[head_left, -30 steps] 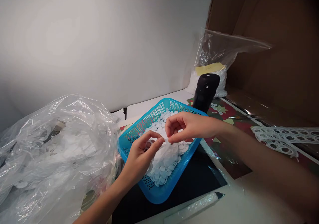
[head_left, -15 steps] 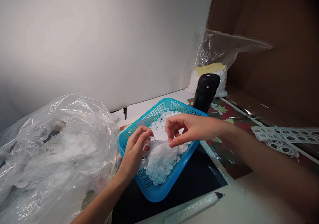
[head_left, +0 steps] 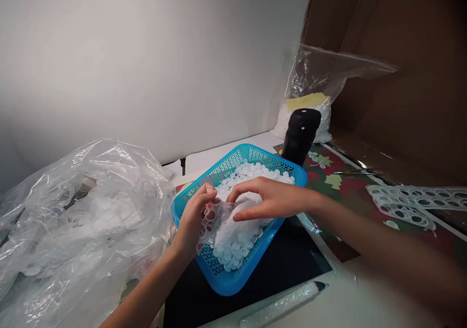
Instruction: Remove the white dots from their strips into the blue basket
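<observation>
My left hand [head_left: 195, 216] is closed on a translucent white strip [head_left: 209, 225] punched with round holes. The strip hangs over a blue plastic basket [head_left: 228, 286] with lattice sides. Over the middle of the basket is my right hand [head_left: 268, 199], thumb and forefinger apart at the strip's right-hand part; whether they touch it is hard to tell. Inside the basket lies a heap of small white discs [head_left: 233, 255]. Part of the heap is covered by the strip and my right hand.
On the left spreads a big clear plastic bag [head_left: 109, 211] with white pieces inside. Behind the basket stand a black bottle-like object [head_left: 301, 136] and a clear bag [head_left: 310, 84] of white pieces with a yellow label. Punched-out strips [head_left: 416, 204] lie at right, near a wrapped pen-like object [head_left: 284, 303].
My right hand has shifted left and down, and its pinched fingers have spread apart. My left hand has turned slightly, so more empty holes of the strip show beside it.
</observation>
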Demonstrator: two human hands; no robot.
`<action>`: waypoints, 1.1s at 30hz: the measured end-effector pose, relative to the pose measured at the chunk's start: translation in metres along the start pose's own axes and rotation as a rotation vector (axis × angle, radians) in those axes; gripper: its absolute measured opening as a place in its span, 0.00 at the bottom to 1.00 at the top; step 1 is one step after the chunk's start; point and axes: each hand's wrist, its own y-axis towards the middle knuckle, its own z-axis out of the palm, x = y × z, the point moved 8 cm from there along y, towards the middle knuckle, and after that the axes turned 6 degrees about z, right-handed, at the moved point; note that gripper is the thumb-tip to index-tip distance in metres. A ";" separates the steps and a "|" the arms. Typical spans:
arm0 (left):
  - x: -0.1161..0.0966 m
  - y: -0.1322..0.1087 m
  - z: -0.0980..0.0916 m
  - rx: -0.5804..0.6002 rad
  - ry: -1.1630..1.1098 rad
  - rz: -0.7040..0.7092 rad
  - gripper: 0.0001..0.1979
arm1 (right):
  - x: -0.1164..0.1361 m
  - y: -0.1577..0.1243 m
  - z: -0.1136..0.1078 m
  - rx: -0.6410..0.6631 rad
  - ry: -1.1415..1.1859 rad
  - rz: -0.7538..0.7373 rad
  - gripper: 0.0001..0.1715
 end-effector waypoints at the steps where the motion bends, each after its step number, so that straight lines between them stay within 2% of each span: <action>1: 0.000 0.000 0.000 0.006 -0.002 0.002 0.11 | -0.001 0.001 0.001 0.012 0.055 0.006 0.12; 4: 0.002 -0.001 0.003 0.058 0.010 -0.018 0.12 | -0.004 0.003 -0.005 -0.008 0.195 0.020 0.08; 9: 0.009 -0.002 0.009 0.154 0.101 -0.069 0.11 | -0.009 0.003 -0.018 -0.104 0.301 0.100 0.01; 13: 0.012 -0.004 0.013 0.213 0.202 -0.109 0.08 | -0.011 0.003 -0.025 -0.161 0.323 0.123 0.04; 15: 0.010 -0.004 0.012 0.207 0.250 -0.084 0.11 | -0.012 0.003 -0.026 -0.170 0.292 0.128 0.05; 17: 0.006 -0.003 0.010 0.178 0.268 -0.029 0.12 | -0.012 0.003 -0.026 -0.191 0.213 0.123 0.04; 19: 0.003 -0.003 0.010 0.165 0.262 0.022 0.12 | -0.007 0.000 -0.031 -0.291 0.051 0.080 0.03; 21: 0.001 -0.004 0.011 0.164 0.270 0.052 0.12 | 0.005 -0.005 -0.036 -0.429 -0.140 0.004 0.07; 23: -0.001 -0.004 0.012 0.159 0.291 0.066 0.13 | 0.016 -0.010 -0.035 -0.487 -0.269 -0.057 0.06; 25: -0.003 -0.006 0.014 0.154 0.320 0.081 0.12 | 0.022 -0.011 -0.027 -0.435 -0.342 -0.067 0.04; 28: -0.008 -0.007 0.017 0.150 0.385 0.126 0.11 | 0.022 -0.011 -0.016 -0.352 -0.439 -0.032 0.09; 33: -0.011 -0.009 0.022 0.178 0.530 0.179 0.12 | 0.020 -0.011 -0.010 -0.325 -0.546 -0.001 0.10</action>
